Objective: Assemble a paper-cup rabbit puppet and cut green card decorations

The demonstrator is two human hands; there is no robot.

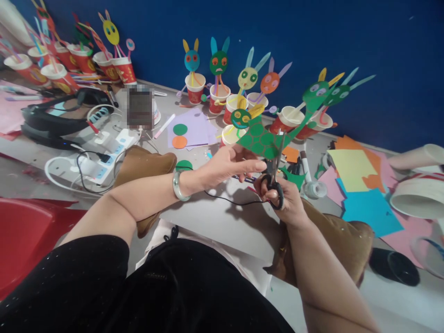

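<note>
My left hand is closed on the lower left part of a sheet of green paper, raised above the table. Outlined circles cover the sheet, and a narrow strip of it curves up to the right. In my right hand is a pair of scissors with black handles, my fingers through the loops. The blades point up and meet the paper's right portion; whether they are parted is hard to make out. Cut green and orange circles lie on purple paper to the left.
Red paper cups with paper rabbit-like figures stand along the blue wall. Coloured paper and a roll of clear tape lie on the right. A power strip and a black headset are at left. Brown cushions lie beneath my forearms.
</note>
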